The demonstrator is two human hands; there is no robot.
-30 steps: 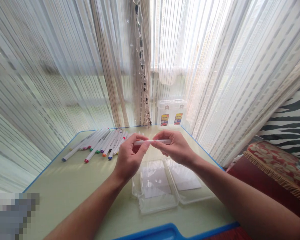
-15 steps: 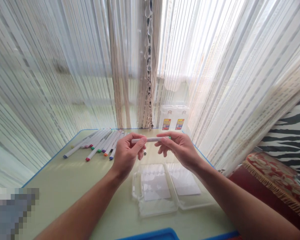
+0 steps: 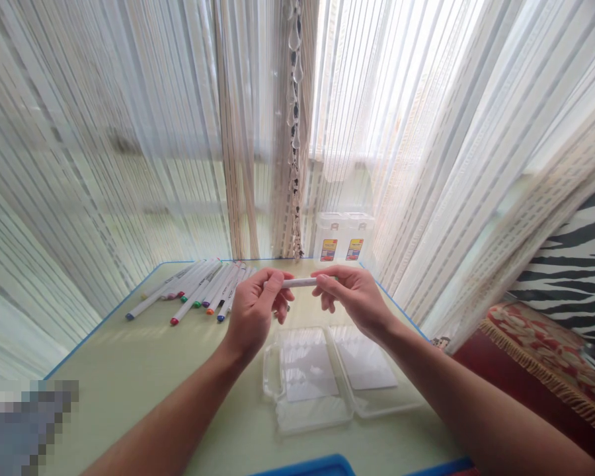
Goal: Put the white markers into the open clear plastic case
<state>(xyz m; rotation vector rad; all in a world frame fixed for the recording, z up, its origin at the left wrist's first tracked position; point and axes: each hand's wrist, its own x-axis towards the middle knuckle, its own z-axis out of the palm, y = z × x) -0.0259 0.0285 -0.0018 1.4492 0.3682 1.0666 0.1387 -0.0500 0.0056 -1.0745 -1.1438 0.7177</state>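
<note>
A white marker (image 3: 300,282) is held level between my two hands above the table. My left hand (image 3: 252,301) pinches one end of it with thumb and fingers. The other end is in the closed fingers of my right hand (image 3: 354,295), where a trace of green shows at the tip. Below the hands, an open clear plastic case (image 3: 312,413) lies on the table, with white sheets (image 3: 367,367) showing in both halves. Part of another marker's dark end is just visible behind my left fingers.
Several white markers (image 3: 193,291) with coloured ends lie at the back left of the pale green table (image 3: 129,383). Two clear boxes (image 3: 344,235) with labels stand at the back edge. A blue tray edge (image 3: 307,466) shows in front. String curtains (image 3: 178,132) hang behind.
Both hands still hold the marker, which sits slightly lower in view. My right fingers cover more of its green end. The case and the other markers stay in place.
</note>
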